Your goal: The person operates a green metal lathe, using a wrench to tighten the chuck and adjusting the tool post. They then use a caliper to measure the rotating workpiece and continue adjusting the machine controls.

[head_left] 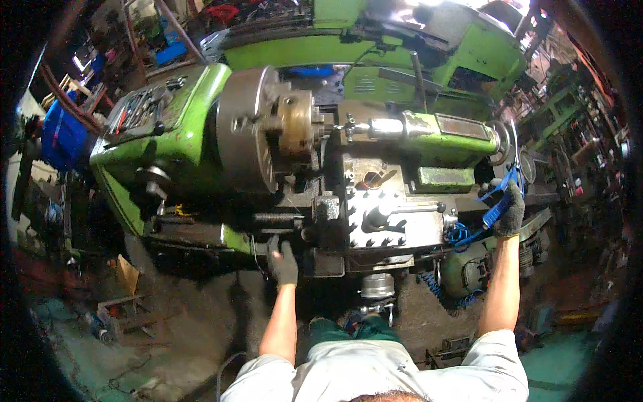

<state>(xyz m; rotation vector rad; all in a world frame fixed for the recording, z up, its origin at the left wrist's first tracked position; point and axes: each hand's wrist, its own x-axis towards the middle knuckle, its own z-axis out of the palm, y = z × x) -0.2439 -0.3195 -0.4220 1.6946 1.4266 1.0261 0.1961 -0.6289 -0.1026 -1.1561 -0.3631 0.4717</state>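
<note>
My right hand (512, 213), in a dark work glove, is closed around a blue air blow gun (494, 212) near the tailstock end of a green lathe (194, 144). A coiled blue hose (458, 233) hangs beside the gun. My left hand (284, 262), gloved too, is held with fingers extended at the front of the lathe bed, below the chuck; it appears to hold nothing. The large steel chuck (245, 127) grips a brass-coloured round workpiece (295, 124). The tailstock (445, 135) points at the workpiece from the right.
The square tool post (376, 218) with its long handle stands on the carriage between my arms. Loose tools (142, 107) lie on the headstock. Another green machine (288, 55) stands behind. A rounded green tank (463, 273) is on the floor at right, wooden scraps (127, 305) at left.
</note>
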